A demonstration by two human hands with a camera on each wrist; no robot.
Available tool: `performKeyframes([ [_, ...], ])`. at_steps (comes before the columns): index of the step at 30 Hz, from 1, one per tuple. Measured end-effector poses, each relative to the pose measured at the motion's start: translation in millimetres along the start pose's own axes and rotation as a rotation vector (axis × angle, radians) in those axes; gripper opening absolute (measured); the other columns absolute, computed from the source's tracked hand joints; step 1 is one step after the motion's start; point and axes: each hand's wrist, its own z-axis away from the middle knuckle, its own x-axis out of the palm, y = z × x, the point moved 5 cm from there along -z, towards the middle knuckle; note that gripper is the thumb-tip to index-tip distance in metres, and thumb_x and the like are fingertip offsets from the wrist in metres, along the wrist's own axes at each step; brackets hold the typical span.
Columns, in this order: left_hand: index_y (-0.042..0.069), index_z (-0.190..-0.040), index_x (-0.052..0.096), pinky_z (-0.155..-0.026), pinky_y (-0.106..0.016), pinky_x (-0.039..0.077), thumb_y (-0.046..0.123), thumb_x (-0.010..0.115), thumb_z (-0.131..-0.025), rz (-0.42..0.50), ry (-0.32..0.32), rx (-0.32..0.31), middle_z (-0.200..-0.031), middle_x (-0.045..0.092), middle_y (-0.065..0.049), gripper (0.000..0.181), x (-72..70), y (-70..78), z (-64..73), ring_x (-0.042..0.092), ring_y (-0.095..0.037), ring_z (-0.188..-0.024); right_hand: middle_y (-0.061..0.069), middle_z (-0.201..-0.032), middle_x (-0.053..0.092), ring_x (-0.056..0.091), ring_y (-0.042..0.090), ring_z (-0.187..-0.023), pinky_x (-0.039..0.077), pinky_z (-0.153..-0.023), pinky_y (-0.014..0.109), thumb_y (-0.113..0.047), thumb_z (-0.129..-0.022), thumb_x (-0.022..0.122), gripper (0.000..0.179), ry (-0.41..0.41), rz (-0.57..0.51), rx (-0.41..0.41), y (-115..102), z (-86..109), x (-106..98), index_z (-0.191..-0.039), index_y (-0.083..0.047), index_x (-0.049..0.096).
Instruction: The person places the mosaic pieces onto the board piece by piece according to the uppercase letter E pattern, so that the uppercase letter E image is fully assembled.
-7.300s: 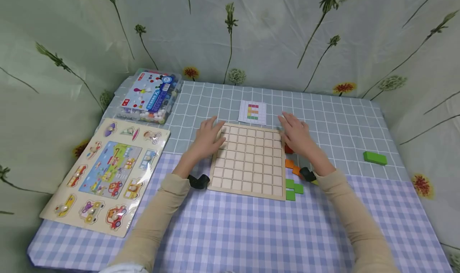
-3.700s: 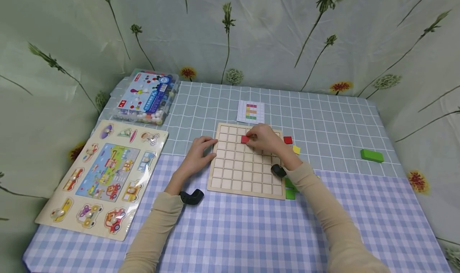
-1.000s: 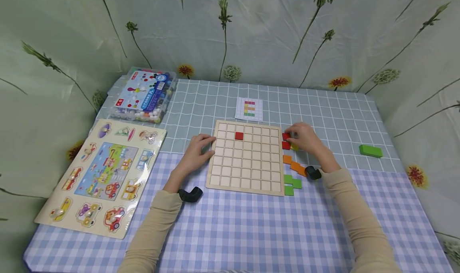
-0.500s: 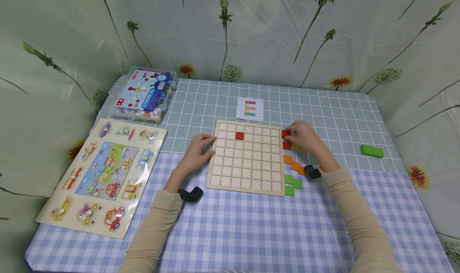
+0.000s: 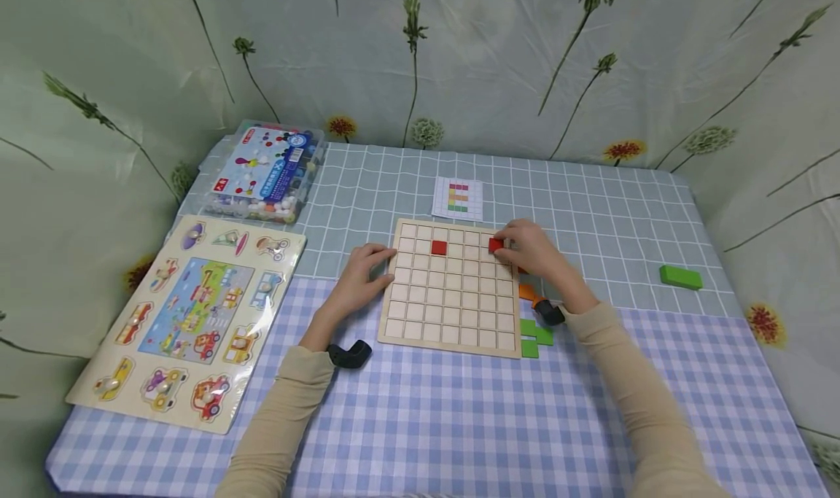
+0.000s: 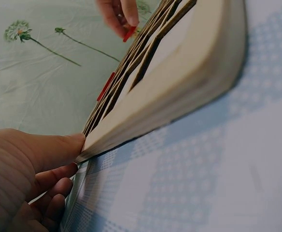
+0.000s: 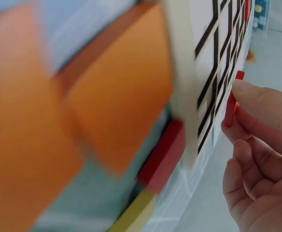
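A wooden grid board (image 5: 453,351) lies mid-table with one red square tile (image 5: 439,248) in a cell near its top. My right hand (image 5: 530,249) pinches a second red tile (image 5: 495,245) between thumb and finger, over the board's upper right. In the right wrist view that pinched tile (image 7: 232,104) is held edge-on, close above the grid. My left hand (image 5: 361,278) rests its thumb and a fingertip against the board's left edge, the fingers relaxed. The left wrist view shows the fingertips of this hand (image 6: 30,179) right at the frame's side.
Beside the board's right edge lie orange tiles (image 5: 527,292), green tiles (image 5: 529,348), another red tile (image 7: 165,157) and a yellow one (image 7: 136,212). A pattern card (image 5: 474,200) sits behind the board. A picture puzzle (image 5: 262,359) and plastic box (image 5: 259,170) are left; a green block (image 5: 680,277) is right.
Earlier the board had no tile; my right hand set one red tile in a cell, returned to the right-side pile, and has just lifted another red tile leftward. The left hand stays at the edge.
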Motion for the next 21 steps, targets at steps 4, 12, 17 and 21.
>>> performKeyframes([
  [4, 0.000, -0.128, 0.055, -0.098, -0.051, 0.038, 0.011, 0.065, -0.087, 0.001, 0.001, 0.002, -0.127, 0.052, -0.020, 0.044, -0.1, -0.9, 0.9, 0.044, -0.037, -0.117, 0.021, -0.102, 0.067, 0.057, 0.034, -0.096, 0.047, -0.086, 0.044, -0.013, -0.084, 0.068, 0.027, -0.014, -0.001, -0.052, -13.2, -7.9, 5.4, -0.104, 0.006, 0.068],
  [12, -0.001, -0.128, 0.055, -0.097, -0.051, 0.038, 0.012, 0.064, -0.087, -0.013, -0.005, 0.018, -0.127, 0.052, -0.021, 0.044, 0.9, -1.5, 0.8, 0.044, -0.037, -0.117, 0.019, -0.097, 0.068, 0.058, 0.032, -0.095, 0.047, -0.086, 0.043, -0.011, -0.084, 0.069, 0.023, -0.027, 0.008, -0.127, -33.1, -18.9, 15.1, -0.100, 0.005, 0.070],
  [17, -0.001, -0.128, 0.055, -0.096, -0.051, 0.039, 0.012, 0.064, -0.087, -0.010, -0.004, 0.014, -0.127, 0.052, -0.020, 0.044, 0.4, -0.2, 0.0, 0.045, -0.037, -0.116, 0.018, -0.097, 0.068, 0.057, 0.031, -0.095, 0.048, -0.083, 0.041, -0.011, -0.083, 0.069, 0.024, -0.023, 0.006, -0.137, -39.4, -22.2, 19.4, -0.101, 0.005, 0.070],
  [21, -0.001, -0.128, 0.056, -0.096, -0.051, 0.038, 0.011, 0.064, -0.087, -0.005, -0.001, 0.011, -0.127, 0.052, -0.020, 0.043, 0.3, -0.5, 0.0, 0.045, -0.037, -0.115, 0.018, -0.096, 0.068, 0.057, 0.030, -0.092, 0.049, -0.080, 0.040, -0.011, -0.083, 0.069, 0.023, -0.023, 0.019, -0.150, -42.4, -24.1, 22.4, -0.100, 0.005, 0.070],
])
